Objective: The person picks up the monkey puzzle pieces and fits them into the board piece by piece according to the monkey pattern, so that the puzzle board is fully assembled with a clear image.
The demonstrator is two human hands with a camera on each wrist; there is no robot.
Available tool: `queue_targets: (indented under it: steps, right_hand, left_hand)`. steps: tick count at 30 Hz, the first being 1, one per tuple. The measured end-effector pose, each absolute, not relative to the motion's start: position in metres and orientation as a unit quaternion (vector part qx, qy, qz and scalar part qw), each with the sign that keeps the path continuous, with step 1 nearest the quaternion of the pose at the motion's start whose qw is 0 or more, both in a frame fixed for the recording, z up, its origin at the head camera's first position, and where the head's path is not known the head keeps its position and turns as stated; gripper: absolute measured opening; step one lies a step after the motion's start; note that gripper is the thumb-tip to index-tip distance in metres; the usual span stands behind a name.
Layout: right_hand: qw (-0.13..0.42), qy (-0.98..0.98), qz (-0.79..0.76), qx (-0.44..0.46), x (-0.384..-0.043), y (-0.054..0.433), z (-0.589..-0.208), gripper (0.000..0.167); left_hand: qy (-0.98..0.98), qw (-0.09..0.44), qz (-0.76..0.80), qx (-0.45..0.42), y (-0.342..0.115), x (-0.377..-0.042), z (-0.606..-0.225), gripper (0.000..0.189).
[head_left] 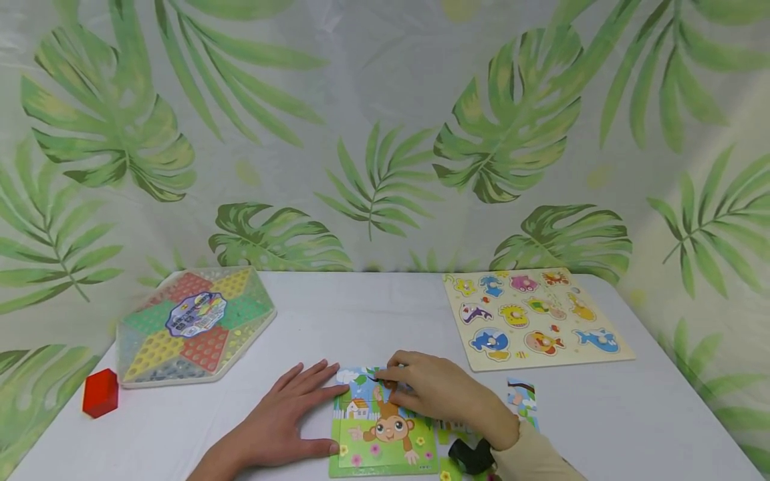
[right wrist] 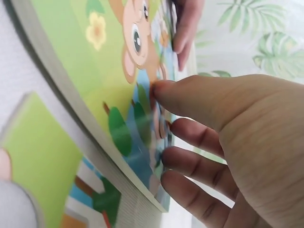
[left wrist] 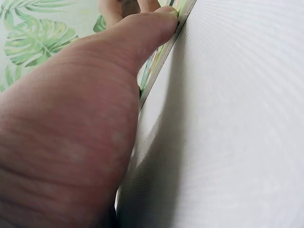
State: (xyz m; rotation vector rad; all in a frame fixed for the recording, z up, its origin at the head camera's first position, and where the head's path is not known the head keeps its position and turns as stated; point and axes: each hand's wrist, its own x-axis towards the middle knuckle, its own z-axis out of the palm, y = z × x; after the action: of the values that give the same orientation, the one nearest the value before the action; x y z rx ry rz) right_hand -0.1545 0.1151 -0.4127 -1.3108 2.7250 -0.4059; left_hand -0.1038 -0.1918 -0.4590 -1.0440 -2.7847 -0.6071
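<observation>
A monkey jigsaw puzzle [head_left: 385, 447] lies in its green-edged board on the white table, in front of me. My left hand [head_left: 289, 414] rests along the board's left side with fingers spread; its thumb touches the lower left edge, as the left wrist view also shows. At the picture's upper right, my right hand [head_left: 439, 387] touches the surface with thumb and fingertips. In the right wrist view those fingertips [right wrist: 173, 156] press on pieces that look flush with the picture; a separate piece between them cannot be made out.
Loose puzzle pieces [head_left: 521, 395] lie right of the board, some under the right forearm near a black object [head_left: 471, 456]. At the back right is a sea-animal peg puzzle [head_left: 607, 357]. A hexagonal board-game box [head_left: 246, 347] and red block [head_left: 100, 393] stand left.
</observation>
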Motion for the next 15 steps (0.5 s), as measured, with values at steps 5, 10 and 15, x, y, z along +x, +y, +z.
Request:
queue_targets:
  steps: [5,10,15]
  right_hand:
    - [0.067,0.895,-0.148,-0.415,-0.1551,0.1187,-0.4105,0.042]
    - [0.077,0.893,-0.155,-0.415,-0.1565,0.1220,-0.4097,0.043]
    - [0.074,0.889,-0.160,-0.423,-0.1579,0.1243,-0.4089,0.043]
  left_hand:
    - [-0.916,0.060,-0.197,-0.345,-0.1919,-0.1036,-0.4603,0.075]
    - [-0.915,0.064,-0.196,-0.346,-0.1914,-0.1033,-0.4600,0.075]
    - [-0.916,0.065,-0.192,-0.347,-0.1915,-0.1037,-0.4597,0.075]
